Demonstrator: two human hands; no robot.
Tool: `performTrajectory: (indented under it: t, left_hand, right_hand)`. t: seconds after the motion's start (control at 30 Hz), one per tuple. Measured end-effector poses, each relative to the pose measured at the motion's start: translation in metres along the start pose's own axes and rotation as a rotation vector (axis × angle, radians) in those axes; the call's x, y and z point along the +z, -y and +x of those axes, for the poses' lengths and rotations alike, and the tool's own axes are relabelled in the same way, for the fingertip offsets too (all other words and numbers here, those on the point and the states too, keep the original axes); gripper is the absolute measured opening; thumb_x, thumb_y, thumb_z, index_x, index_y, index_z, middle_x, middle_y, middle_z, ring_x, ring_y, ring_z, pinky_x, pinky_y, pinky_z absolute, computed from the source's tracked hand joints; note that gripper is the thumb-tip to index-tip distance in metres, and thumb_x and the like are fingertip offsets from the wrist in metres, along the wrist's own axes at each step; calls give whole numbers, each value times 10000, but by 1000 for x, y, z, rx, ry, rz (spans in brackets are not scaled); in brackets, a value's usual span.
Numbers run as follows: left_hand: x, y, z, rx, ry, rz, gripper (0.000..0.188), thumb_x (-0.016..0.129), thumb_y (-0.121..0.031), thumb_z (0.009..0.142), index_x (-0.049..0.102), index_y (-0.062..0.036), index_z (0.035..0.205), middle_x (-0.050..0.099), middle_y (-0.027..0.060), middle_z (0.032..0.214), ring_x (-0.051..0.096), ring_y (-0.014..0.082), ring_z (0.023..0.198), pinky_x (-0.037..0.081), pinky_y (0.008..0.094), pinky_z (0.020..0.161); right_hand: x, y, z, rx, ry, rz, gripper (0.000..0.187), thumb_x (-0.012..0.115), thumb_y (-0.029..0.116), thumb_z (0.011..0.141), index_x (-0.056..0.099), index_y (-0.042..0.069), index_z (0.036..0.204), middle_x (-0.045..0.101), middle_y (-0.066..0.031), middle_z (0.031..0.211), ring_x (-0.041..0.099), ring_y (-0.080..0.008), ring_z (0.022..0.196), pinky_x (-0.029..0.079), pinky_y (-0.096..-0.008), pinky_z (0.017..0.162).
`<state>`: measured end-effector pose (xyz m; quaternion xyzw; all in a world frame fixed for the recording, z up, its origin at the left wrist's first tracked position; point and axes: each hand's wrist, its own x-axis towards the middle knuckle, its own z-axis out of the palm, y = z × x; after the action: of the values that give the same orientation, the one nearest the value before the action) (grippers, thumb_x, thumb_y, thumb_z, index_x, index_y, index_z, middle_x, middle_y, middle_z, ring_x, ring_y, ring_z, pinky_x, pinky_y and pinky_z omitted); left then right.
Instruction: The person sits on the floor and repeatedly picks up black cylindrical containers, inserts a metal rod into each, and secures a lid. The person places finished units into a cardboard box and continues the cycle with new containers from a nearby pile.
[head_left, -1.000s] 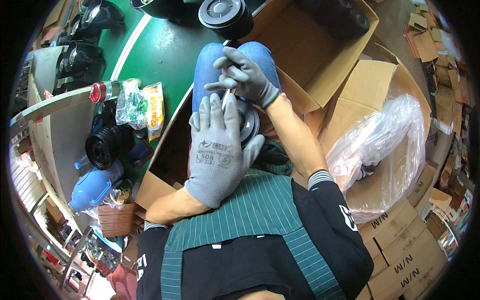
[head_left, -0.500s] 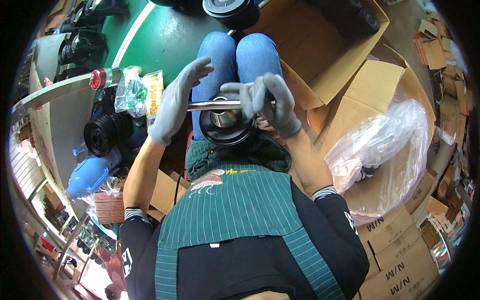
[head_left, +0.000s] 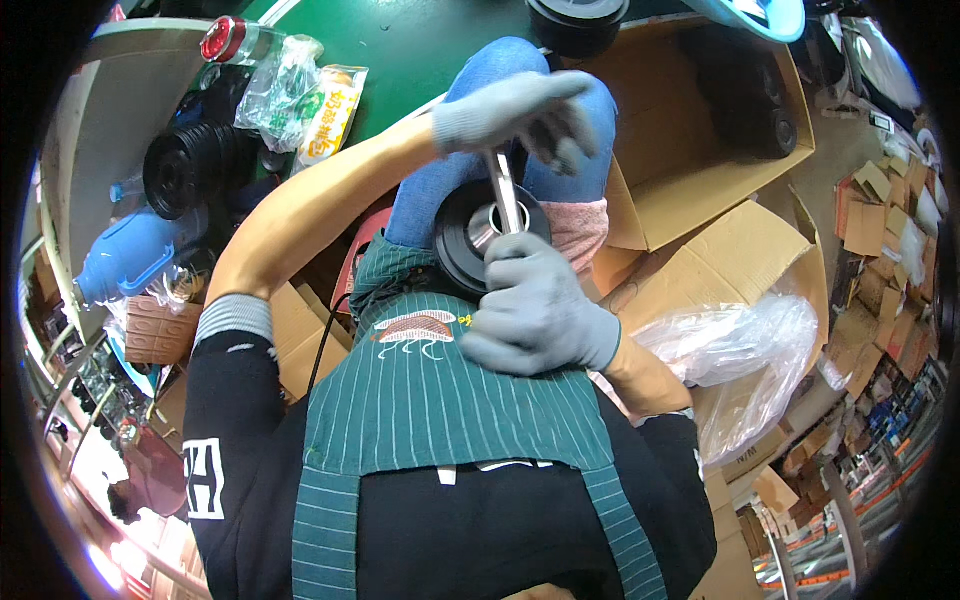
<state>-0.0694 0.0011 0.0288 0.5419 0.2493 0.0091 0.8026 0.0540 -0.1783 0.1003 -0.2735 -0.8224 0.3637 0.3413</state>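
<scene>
In my lap lies a black round disc-like part (head_left: 458, 238) with a shiny metal collar (head_left: 484, 222) in its middle. A straight metal bar (head_left: 505, 190) lies across the collar, pointing away from me. My right hand (head_left: 540, 315), in a grey glove, is closed round the bar's near end. At its far end my gloved left hand (head_left: 510, 115) rests palm down against the bar, one finger stretched out and the others loosely bent and apart. The bar's two ends are hidden by the hands.
An open cardboard box (head_left: 720, 195) with black parts stands ahead right, with clear plastic wrap (head_left: 750, 345) nearer me. A black round part (head_left: 577, 22) stands on the green surface (head_left: 400, 35). Left are a red-capped jar (head_left: 240, 42), black discs (head_left: 180, 170) and a blue bottle (head_left: 125, 260).
The bar has turned from crosswise to lengthwise. My left hand moved to its far end, and my right hand came nearer and closed on it. The view shifted.
</scene>
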Motion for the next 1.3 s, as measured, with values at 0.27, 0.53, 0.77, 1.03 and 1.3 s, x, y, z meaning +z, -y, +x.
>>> performTrajectory:
  t: [0.27, 0.53, 0.77, 1.03, 1.3]
  left_hand:
    - [55, 6, 92, 271, 471, -14, 621, 460, -494, 1157, 754, 46, 1238, 813, 144, 1102, 783, 224, 968, 618, 378, 924]
    - [-38, -31, -35, 717, -679, 1017, 258, 620, -60, 1027, 716, -70, 1267, 746, 121, 1212, 748, 269, 1126, 620, 359, 977]
    - [132, -70, -138, -77, -428, 1722, 537, 667, -572, 996, 666, -44, 896, 693, 166, 777, 749, 294, 693, 571, 419, 603]
    - [140, -2, -119, -143, -836, 1682, 558, 672, -663, 986, 653, -113, 896, 686, 67, 713, 729, 207, 569, 520, 367, 456]
    - [148, 5, -146, -67, -813, 1608, 560, 728, -615, 978, 602, -75, 893, 676, 127, 727, 735, 311, 618, 545, 427, 513]
  right_hand:
    - [24, -9, 92, 273, 295, -184, 386, 660, 450, 980, 686, 98, 823, 606, -75, 565, 660, -286, 552, 509, -419, 591]
    - [-2, -62, 43, 329, -922, 1653, 943, 147, 739, 1109, 656, -31, 1306, 684, -145, 879, 671, -343, 1014, 372, -607, 1235]
    - [7, -70, 70, 598, -989, 1615, 1008, 190, 757, 1055, 195, 8, 1730, 580, -284, 1515, 482, -395, 1476, 156, -563, 1317]
    - [8, -76, 31, 295, -938, 1127, 596, 452, 355, 1146, 364, -2, 1616, 602, -259, 1488, 558, -378, 1452, 401, -550, 1243]
    - [23, -131, -3, 134, -663, 1916, 557, 568, 451, 1116, 566, 28, 1477, 668, -248, 1406, 656, -369, 1338, 512, -574, 1177]
